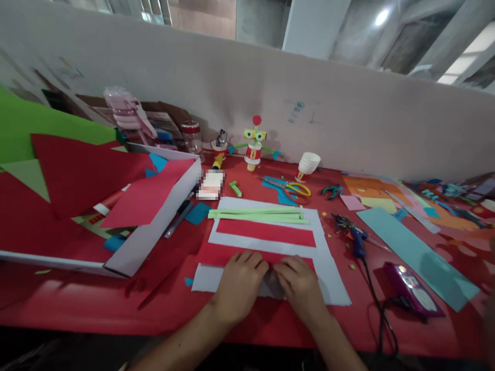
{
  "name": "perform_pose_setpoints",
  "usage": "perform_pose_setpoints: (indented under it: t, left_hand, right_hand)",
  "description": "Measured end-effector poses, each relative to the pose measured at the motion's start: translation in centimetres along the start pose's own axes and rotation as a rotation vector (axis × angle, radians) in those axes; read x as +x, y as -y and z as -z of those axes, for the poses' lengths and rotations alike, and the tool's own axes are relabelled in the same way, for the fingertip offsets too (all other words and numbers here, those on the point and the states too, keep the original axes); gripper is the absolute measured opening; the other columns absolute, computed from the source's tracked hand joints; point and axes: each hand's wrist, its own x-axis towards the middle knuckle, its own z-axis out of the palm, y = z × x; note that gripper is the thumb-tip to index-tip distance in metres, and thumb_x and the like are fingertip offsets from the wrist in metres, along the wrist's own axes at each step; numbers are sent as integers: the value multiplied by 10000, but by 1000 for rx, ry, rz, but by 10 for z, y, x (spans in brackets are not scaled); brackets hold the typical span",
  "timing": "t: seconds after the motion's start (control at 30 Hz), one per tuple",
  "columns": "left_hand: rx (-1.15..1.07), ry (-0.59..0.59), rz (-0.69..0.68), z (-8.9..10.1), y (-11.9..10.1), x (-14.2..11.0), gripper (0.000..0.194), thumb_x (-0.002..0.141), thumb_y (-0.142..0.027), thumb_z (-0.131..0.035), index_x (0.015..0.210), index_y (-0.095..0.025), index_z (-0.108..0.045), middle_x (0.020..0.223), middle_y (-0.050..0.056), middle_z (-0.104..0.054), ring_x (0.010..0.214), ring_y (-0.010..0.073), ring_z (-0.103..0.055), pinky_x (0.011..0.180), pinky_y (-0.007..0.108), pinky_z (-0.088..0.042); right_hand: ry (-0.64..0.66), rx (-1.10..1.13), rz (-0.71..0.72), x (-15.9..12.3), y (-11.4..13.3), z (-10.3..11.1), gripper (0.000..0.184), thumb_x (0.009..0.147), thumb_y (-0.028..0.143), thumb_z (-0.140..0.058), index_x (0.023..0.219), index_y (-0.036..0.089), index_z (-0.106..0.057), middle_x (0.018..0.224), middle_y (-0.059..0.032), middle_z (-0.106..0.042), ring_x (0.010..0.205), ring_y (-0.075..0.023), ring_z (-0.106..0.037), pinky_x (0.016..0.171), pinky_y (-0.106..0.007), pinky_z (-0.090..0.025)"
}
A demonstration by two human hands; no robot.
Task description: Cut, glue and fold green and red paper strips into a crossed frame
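Both my hands rest low on a white sheet (328,288), close together, at the near edge of a red paper strip (216,254). My left hand (244,281) has its fingers curled down onto this strip. Beside it, my right hand (299,286) pinches the same strip with bent fingers; the fingertips are partly hidden. Farther up the sheet lies a second, narrower red strip (266,233). Above that, several thin light-green strips (255,214) lie side by side across the sheet.
At left stands a white box (154,221) of coloured paper. A glue gun (358,242), its cord, a purple device (413,291) and a blue paper strip (419,257) lie at right. Behind are scissors (296,189), pliers (331,191), paper cups (308,164) and a paper-cup figure (253,153).
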Motion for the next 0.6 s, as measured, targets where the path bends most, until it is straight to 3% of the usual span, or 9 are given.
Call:
perform_pose_setpoints:
  t: [0.13, 0.27, 0.6]
  left_hand:
    - [-25, -74, 52, -4, 3, -5, 158, 853, -114, -502, 861, -191, -640, 884, 51, -660, 861, 231, -581, 754, 371, -452]
    - [-145, -116, 123, -5, 12, -8, 173, 875, -144, -485, 829, -197, -644, 883, 38, -666, 852, 211, -583, 755, 341, -446]
    - [-113, -46, 260, 6, 48, -11, 220, 872, -343, -499, 756, -194, -612, 837, 34, -658, 822, 211, -579, 753, 331, -412]
  right_hand:
    - [77, 138, -150, 3, -4, 6, 105, 846, 172, -616, 841, 229, -704, 804, -28, -640, 786, -184, -557, 714, -313, -452]
    - [128, 130, -279, 6, -5, 13, 37, 804, 241, -688, 770, 248, -703, 763, 5, -647, 772, -171, -560, 705, -295, -421]
    - [128, -49, -430, 1, -18, 29, 189, 833, 352, -632, 702, 217, -611, 727, 1, -638, 755, -173, -546, 650, -275, -367]
